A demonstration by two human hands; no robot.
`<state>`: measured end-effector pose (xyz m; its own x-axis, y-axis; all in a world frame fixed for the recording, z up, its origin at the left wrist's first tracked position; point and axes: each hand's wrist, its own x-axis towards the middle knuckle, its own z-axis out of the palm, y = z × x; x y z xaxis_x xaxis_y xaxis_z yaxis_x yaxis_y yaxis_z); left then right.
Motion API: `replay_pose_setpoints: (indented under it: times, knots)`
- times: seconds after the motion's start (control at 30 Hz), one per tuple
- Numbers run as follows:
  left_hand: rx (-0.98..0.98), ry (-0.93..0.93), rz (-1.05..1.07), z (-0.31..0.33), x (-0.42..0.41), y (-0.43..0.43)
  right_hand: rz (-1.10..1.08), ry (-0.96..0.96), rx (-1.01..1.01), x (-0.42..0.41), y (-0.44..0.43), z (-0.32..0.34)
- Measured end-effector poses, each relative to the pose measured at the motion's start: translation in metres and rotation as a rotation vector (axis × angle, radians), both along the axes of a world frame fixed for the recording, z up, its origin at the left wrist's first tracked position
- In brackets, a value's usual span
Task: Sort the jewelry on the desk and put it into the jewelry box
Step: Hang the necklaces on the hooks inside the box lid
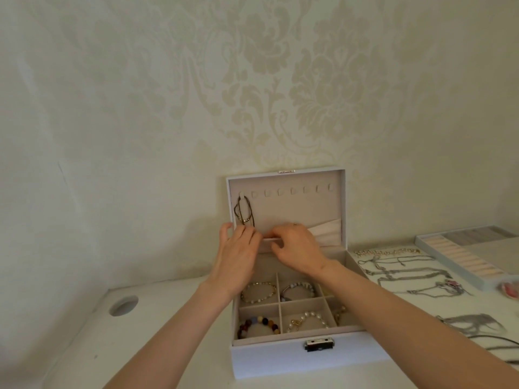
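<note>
A white jewelry box (283, 357) stands open on the desk, its lid (286, 203) upright against the wall. A dark necklace (243, 210) hangs from the leftmost hook inside the lid. My left hand (237, 254) curls its fingers at the necklace's lower end, which they hide. My right hand (297, 248) pinches the edge of the lid's elastic pocket (327, 230), and a pale strip of it shows between the hands. Bead and pearl bracelets (307, 321) lie in the box's compartments. Several silver necklaces (407, 272) lie on the desk to the right.
A ring tray (460, 255) sits at the far right with a pink item (509, 287) beside it. More chains (474, 325) lie near the right edge. A round cable hole (123, 305) opens in the desk at the left. The wall rises right behind the box.
</note>
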<state>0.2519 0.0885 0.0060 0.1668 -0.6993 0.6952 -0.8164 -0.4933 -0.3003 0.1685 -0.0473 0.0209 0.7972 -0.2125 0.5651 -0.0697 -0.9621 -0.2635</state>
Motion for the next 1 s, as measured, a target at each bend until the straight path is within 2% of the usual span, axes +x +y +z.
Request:
replay_pose_setpoints:
  times: [0.13,0.23,0.3,0.4,0.5,0.67,0.73,0.83,0.9,1.0]
  knots:
    - [0.035,0.029,0.051,0.007,-0.004,-0.005,-0.065,-0.043,-0.058,-0.008,-0.009,-0.004]
    - [0.028,0.067,0.088,0.008,-0.008,-0.009,-0.077,-0.181,-0.023,-0.018,-0.016,-0.004]
    - [0.003,0.100,0.077,0.006,-0.014,-0.011,-0.091,-0.190,0.009,-0.027,-0.023,0.001]
    - [-0.010,0.136,-0.015,0.005,-0.028,-0.017,-0.119,-0.142,0.061,-0.042,-0.037,0.006]
    - [0.105,0.177,-0.152,0.008,-0.050,-0.029,-0.178,-0.145,0.141,-0.062,-0.049,0.011]
    - [0.207,0.247,-0.293,0.004,-0.075,-0.056,-0.423,-0.286,0.370,-0.088,-0.075,0.002]
    - [0.201,0.274,-0.338,0.002,-0.082,-0.065,-0.520,-0.135,0.383,-0.089,-0.094,-0.011]
    - [0.161,0.328,-0.409,-0.004,-0.083,-0.072,-0.594,0.193,0.264,-0.085,-0.120,-0.034]
    - [0.136,0.354,-0.437,-0.007,-0.082,-0.072,-0.615,0.294,0.177,-0.082,-0.129,-0.045]
    - [0.112,0.355,-0.464,-0.008,-0.079,-0.069,-0.644,0.345,0.156,-0.079,-0.133,-0.052]
